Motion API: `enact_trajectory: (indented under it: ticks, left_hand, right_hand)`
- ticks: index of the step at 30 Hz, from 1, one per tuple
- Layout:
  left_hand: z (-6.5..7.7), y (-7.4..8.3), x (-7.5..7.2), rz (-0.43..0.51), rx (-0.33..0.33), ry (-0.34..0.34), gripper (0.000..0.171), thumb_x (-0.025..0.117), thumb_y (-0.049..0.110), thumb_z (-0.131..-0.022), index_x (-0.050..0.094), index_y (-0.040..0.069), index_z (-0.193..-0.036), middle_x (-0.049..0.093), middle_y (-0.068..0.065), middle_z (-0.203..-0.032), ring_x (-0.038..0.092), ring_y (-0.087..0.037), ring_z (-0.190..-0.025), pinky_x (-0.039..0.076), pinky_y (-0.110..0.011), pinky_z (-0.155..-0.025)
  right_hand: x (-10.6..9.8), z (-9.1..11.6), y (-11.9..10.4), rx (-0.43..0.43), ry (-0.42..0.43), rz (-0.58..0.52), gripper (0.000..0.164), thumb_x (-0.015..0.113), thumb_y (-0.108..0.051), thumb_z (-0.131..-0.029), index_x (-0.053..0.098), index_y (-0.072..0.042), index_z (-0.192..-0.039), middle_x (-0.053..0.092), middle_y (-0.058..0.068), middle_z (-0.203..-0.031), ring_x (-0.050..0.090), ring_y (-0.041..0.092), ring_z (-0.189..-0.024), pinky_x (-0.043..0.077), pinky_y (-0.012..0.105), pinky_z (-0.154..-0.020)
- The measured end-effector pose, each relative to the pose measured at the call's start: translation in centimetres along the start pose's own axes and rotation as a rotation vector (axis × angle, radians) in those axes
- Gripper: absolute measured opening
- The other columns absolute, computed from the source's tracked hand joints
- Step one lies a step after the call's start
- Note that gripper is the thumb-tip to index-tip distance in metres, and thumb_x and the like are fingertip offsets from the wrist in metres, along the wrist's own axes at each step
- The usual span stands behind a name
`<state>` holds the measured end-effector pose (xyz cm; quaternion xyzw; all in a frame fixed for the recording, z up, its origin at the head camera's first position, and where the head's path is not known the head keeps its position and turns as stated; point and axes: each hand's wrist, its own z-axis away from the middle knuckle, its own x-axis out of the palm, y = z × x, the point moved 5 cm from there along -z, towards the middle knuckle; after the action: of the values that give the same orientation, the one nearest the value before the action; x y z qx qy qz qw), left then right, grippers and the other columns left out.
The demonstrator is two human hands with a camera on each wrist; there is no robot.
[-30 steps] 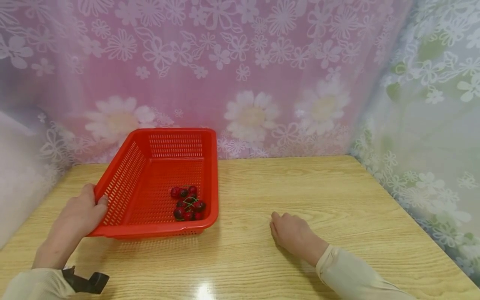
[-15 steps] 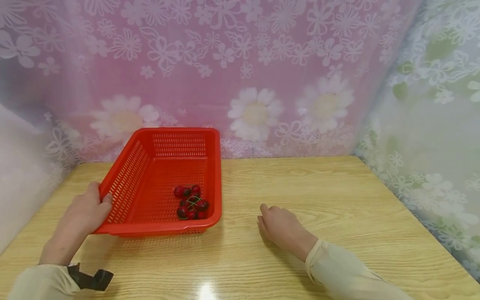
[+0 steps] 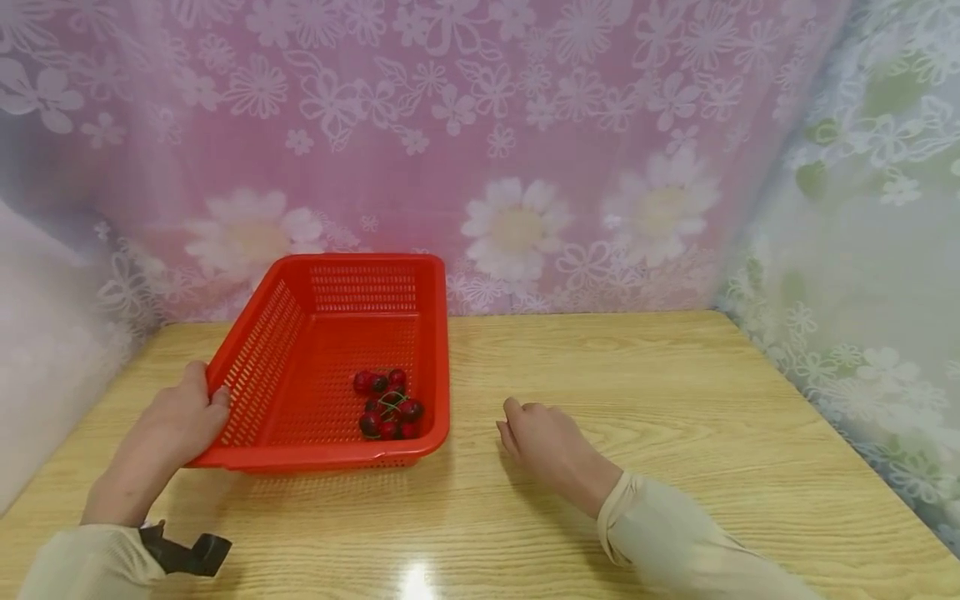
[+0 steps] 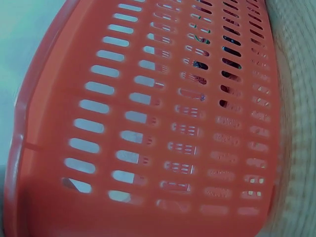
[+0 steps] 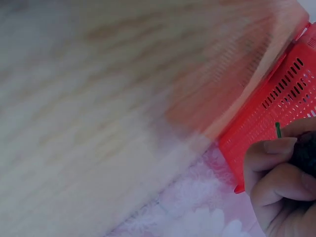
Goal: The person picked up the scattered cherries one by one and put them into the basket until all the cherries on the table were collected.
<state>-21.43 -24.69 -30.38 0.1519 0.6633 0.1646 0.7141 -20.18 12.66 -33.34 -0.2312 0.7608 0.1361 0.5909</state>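
Note:
A red plastic basket (image 3: 441, 350) with slotted walls stands on the left part of the table. Several dark red cherries (image 3: 391, 407), some with green stems, lie together in its near right corner. My left hand (image 3: 167, 427) grips the left rim near the front corner, thumb over the inside. To the right of the basket, low over the wood, my right hand (image 3: 551, 450) has its fingers curled. In the right wrist view those fingers hold a dark cherry (image 5: 307, 154) with a short green stem (image 5: 278, 129). The head view hides that cherry behind the hand.
The wood-grain table (image 3: 600, 358) reaches back to a pink flowered curtain (image 3: 487, 125). A pale flowered curtain (image 3: 862, 275) hangs along the right side. A black strap mount (image 3: 183, 554) sits on the left wrist.
My right hand has moved left over the table, closer to the basket. The left hand keeps its grip on the rim, and the cherries in the basket lie as before.

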Motion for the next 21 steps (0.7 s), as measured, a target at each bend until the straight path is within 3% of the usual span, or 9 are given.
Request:
enact_trajectory:
  ticks: [8, 13, 21]
  left_hand:
    - [0.0, 0.1, 0.0, 0.011, -0.006, -0.029, 0.04, 0.034, 0.017, -0.094, 0.027, -0.017, -0.114, 0.051, -0.017, -0.068, 0.049, -0.022, -0.052, 0.039, -0.033, -0.045]
    - [0.1, 0.0, 0.2, 0.018, -0.007, -0.064, 0.039, 0.034, 0.017, -0.094, 0.027, -0.016, -0.112, 0.051, -0.017, -0.067, 0.05, -0.021, -0.052, 0.041, -0.032, -0.045]
    - [0.3, 0.0, -0.1, 0.002, 0.057, -0.127, 0.031, 0.04, 0.011, -0.092, 0.025, -0.015, -0.1, 0.049, -0.019, -0.068, 0.05, -0.021, -0.051, 0.044, -0.034, -0.046]
  right_hand:
    - [-2.1, -1.6, -1.2, -0.012, 0.074, -0.05, 0.023, 0.051, -0.015, -0.09, 0.043, -0.008, -0.07, 0.035, -0.003, -0.05, 0.034, 0.008, -0.042, 0.033, 0.022, -0.037]
    - [-3.1, -2.4, -2.6, -0.024, 0.07, -0.069, 0.021, 0.051, -0.018, -0.091, 0.044, -0.009, -0.072, 0.037, -0.003, -0.052, 0.037, 0.01, -0.044, 0.035, 0.023, -0.039]
    - [-4.5, -3.3, -3.8, -0.065, 0.144, -0.086, 0.02, 0.051, -0.017, -0.091, 0.045, -0.009, -0.073, 0.038, -0.002, -0.052, 0.037, 0.01, -0.043, 0.034, 0.023, -0.038]
